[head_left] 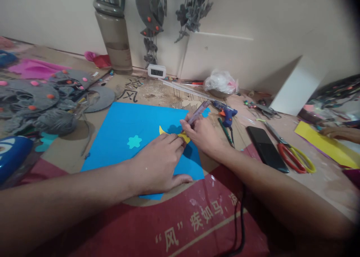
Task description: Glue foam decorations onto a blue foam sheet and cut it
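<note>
A bright blue sheet point(107, 137) lies in front of me, with a light teal flower-shaped cutout point(134, 142) on its left part. My left hand point(161, 161) lies flat over the sheet, thumb apart from the fingers, pressing on a yellow curved piece point(161, 130) that is mostly covered. In my right hand point(204, 133) is a light purple pen point(198, 113), tilted, its tip down by the yellow piece near my left fingertips. The exact tip is hidden by my fingers.
A blue glue gun point(226, 114), a green pencil point(225, 131), a black phone point(266, 148) and scissors point(289, 152) lie right. Grey felt pieces point(36, 96) crowd the left; a water bottle point(116, 39) and small clock point(156, 71) stand behind. Another person's hand point(340, 133) is far right.
</note>
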Tool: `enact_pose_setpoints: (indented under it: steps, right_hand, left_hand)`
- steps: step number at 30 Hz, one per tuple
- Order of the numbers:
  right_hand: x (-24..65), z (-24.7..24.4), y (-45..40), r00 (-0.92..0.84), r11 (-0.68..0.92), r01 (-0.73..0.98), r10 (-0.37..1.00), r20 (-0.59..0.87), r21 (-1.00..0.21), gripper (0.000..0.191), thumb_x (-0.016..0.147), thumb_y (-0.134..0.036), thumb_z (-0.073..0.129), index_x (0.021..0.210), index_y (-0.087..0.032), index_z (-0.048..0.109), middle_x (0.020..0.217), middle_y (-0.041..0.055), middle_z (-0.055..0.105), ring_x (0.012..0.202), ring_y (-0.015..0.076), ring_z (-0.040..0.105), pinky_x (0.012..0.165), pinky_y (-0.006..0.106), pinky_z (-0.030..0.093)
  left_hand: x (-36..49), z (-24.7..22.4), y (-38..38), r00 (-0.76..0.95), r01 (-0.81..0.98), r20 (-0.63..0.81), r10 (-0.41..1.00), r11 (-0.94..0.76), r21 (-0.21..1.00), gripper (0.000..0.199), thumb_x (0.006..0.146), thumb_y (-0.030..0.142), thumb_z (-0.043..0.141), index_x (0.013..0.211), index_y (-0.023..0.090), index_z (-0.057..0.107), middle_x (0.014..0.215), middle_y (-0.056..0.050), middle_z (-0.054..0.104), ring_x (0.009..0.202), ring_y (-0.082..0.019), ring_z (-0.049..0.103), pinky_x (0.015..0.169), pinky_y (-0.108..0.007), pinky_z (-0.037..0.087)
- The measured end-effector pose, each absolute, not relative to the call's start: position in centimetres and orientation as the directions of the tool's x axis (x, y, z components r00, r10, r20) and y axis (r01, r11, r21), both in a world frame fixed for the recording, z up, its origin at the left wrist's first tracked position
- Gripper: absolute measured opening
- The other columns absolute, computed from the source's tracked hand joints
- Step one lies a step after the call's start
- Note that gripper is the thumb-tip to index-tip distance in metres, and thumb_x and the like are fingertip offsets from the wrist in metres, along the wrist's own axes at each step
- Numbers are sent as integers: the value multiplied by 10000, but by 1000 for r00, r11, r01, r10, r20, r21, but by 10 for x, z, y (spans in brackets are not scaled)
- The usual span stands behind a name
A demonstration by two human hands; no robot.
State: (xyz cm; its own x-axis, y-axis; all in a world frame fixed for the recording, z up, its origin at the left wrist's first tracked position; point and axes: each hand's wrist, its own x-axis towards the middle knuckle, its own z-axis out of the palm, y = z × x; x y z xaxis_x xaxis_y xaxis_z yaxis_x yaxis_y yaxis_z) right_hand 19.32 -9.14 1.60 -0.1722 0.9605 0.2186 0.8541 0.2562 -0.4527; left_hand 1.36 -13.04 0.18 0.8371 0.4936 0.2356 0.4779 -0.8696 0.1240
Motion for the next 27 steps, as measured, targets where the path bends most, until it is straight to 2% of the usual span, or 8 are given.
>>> enact_pose_setpoints:
  steps: [4,13,27]
  right_hand:
    - [192,18,-91,-180,256,855,962,205,-450,292,951,-317,489,674,-226,469,597,-1,535,557,149,501,603,311,310]
    - [191,15,-91,-213,286,836,956,204,-468,280,955,-305,483,690,-223,447,614,-10,539,571,132,478,613,294,313]
    - [181,17,-90,-259,316,849,948,187,-424,310,973,-332,484,683,-222,482,630,5,581,623,157,562,672,300,379]
  left_hand:
    - [13,2,-133,842,470,238,485,-874,119,918,864,772,492,1330,-13,591,1282,-245,614,1217,-384,555,1061,-490,434]
    - [13,2,-137,852,476,214,478,-877,65,906,874,784,445,1280,-4,634,1254,-251,630,1202,-397,573,1040,-497,453]
    - [14,6,-138,854,496,154,498,-867,51,913,872,778,454,1314,-4,620,1313,-274,599,1251,-421,541,1065,-512,431]
